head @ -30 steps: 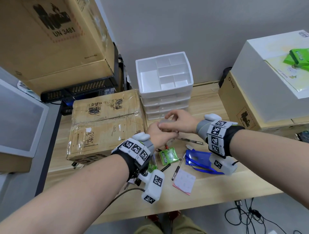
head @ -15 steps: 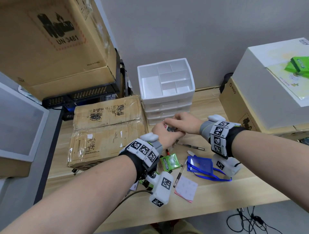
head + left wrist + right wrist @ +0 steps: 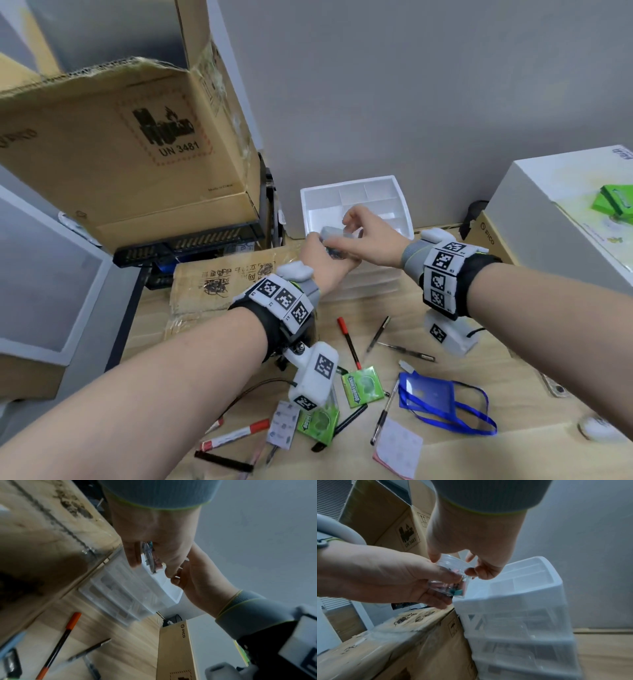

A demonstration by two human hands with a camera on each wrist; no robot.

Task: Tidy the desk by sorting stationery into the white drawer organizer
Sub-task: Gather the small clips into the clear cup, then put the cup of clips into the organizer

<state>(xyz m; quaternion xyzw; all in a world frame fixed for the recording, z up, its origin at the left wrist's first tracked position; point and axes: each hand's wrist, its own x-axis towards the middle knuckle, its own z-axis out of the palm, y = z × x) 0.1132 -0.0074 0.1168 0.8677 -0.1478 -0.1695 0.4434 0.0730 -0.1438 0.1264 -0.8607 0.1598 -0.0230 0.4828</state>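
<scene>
A small clear plastic box (image 3: 337, 235) with coloured clips inside is held between both hands just above the front left corner of the white drawer organizer (image 3: 399, 197). My left hand (image 3: 318, 248) grips the box body (image 3: 447, 586) from below, fingers curled round it. My right hand (image 3: 354, 228) pinches its clear lid (image 3: 452, 561) from above. The organizer's top tray (image 3: 522, 577) has several divided compartments, and nothing shows in those I can see. Three translucent drawers (image 3: 522, 628) sit shut below it.
Loose on the wooden desk lie a red pen (image 3: 348, 342), black pens (image 3: 376, 334), green gum packs (image 3: 363, 387), a blue badge holder with lanyard (image 3: 431, 397) and a note pad (image 3: 399, 448). Cardboard boxes (image 3: 219, 281) flank the organizer on the left, a white box (image 3: 548, 219) on the right.
Both hands have risen from desk level in front of the drawers to the organizer's top edge, carrying the clear box with them.
</scene>
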